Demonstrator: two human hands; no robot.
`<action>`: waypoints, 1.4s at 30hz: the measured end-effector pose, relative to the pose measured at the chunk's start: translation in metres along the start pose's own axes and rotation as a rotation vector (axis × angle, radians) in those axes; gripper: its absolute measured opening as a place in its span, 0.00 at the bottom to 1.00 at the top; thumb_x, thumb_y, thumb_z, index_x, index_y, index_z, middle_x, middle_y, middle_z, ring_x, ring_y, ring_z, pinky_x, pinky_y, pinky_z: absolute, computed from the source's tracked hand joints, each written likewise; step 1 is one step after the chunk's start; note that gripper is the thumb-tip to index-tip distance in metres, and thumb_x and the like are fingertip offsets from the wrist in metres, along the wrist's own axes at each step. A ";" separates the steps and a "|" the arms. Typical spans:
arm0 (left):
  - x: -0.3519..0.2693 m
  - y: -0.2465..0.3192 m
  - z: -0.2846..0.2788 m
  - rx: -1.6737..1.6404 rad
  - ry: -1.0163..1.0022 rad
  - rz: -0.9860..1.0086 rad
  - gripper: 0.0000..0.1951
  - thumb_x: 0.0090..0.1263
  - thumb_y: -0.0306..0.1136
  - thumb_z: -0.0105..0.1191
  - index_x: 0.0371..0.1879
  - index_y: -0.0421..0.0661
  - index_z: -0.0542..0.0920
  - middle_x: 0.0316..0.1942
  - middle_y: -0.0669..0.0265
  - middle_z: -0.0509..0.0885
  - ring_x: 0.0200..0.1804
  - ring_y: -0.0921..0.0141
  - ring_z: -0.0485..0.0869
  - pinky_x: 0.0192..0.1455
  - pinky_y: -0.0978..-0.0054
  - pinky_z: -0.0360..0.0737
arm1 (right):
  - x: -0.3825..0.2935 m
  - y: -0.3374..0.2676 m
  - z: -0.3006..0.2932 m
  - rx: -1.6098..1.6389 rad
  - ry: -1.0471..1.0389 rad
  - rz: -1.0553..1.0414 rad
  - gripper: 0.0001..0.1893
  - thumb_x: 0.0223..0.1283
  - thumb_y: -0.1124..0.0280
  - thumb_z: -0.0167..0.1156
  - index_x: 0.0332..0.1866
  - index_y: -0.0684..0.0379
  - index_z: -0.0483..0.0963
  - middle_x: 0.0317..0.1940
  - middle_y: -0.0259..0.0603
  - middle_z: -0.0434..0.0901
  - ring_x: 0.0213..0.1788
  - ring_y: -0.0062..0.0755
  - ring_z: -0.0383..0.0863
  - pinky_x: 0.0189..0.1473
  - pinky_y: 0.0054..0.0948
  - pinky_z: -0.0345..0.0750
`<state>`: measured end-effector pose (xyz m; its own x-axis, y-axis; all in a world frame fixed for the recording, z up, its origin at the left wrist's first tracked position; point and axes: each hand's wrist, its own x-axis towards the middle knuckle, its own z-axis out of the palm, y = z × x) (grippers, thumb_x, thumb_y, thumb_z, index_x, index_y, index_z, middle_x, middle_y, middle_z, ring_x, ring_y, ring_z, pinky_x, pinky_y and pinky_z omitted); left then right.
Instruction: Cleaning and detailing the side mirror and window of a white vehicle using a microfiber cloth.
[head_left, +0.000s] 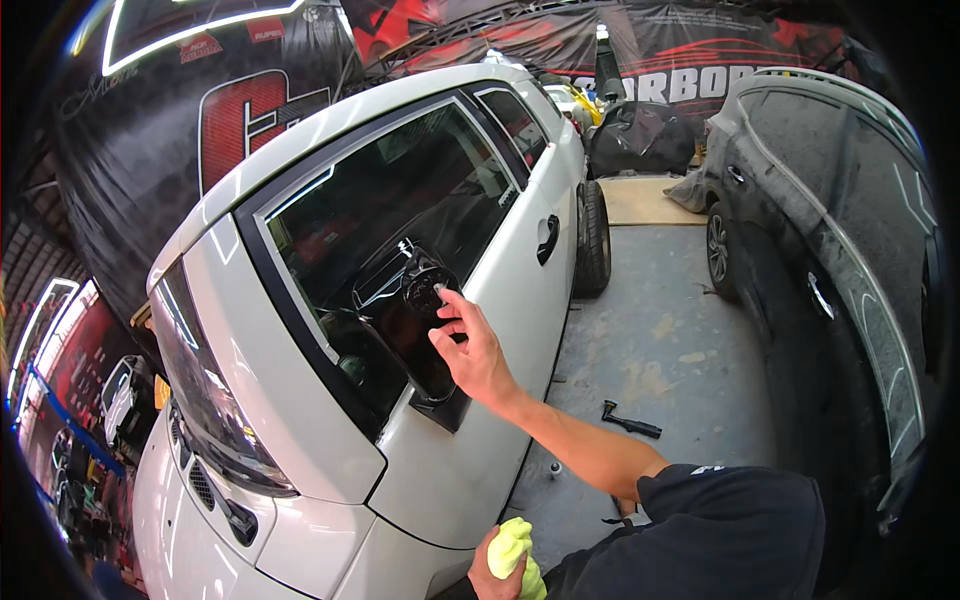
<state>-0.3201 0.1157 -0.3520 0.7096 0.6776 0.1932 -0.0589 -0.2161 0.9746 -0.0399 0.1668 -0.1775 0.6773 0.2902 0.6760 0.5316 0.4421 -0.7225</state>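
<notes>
My right hand (474, 352) reaches across to the black door mirror (409, 341) of a white car (495, 300). Its thumb and index finger are apart, and the index fingertip is at a round, glossy black part (421, 289). A small pale spot shows at that fingertip; whether it is a held piece or a reflection, I cannot tell. Low in the view, beside the car's lower side, my left hand (491, 574) grips a bunched yellow cloth (512, 547). Behind the mirror lies the dark front side window (397, 172), which is shut.
A dusty dark car (795, 247) stands to the right across a grey floor (645, 300). On that floor lie a black long-necked power tool (632, 421) and a small bottle (556, 469). A tyre (593, 244) leans by the white car's rear, near a wooden board (646, 201).
</notes>
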 end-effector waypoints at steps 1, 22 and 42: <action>-0.002 -0.006 -0.002 0.015 -0.012 0.055 0.22 0.67 0.28 0.67 0.59 0.37 0.79 0.50 0.57 0.88 0.52 0.69 0.85 0.58 0.70 0.80 | 0.000 0.001 0.003 0.004 -0.004 0.002 0.27 0.70 0.69 0.61 0.72 0.58 0.65 0.55 0.44 0.73 0.50 0.30 0.79 0.44 0.27 0.82; 0.053 0.016 0.021 -0.291 0.251 0.102 0.52 0.62 0.54 0.68 0.77 0.37 0.55 0.65 0.53 0.73 0.63 0.61 0.76 0.67 0.62 0.73 | -0.086 -0.017 -0.073 0.287 -0.784 0.164 0.38 0.67 0.59 0.67 0.75 0.58 0.57 0.61 0.40 0.71 0.56 0.33 0.77 0.60 0.34 0.75; 0.294 0.173 0.103 0.601 0.660 0.576 0.14 0.69 0.29 0.65 0.46 0.41 0.75 0.29 0.65 0.75 0.27 0.71 0.75 0.34 0.72 0.76 | -0.107 0.060 -0.213 0.583 -0.367 0.927 0.23 0.67 0.68 0.64 0.63 0.66 0.72 0.55 0.41 0.82 0.55 0.30 0.82 0.58 0.31 0.79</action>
<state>-0.0487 0.2052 -0.1386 0.1532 0.5707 0.8068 0.2194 -0.8157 0.5353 0.0278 -0.0185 -0.3235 0.4456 0.8952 -0.0088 -0.4728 0.2270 -0.8514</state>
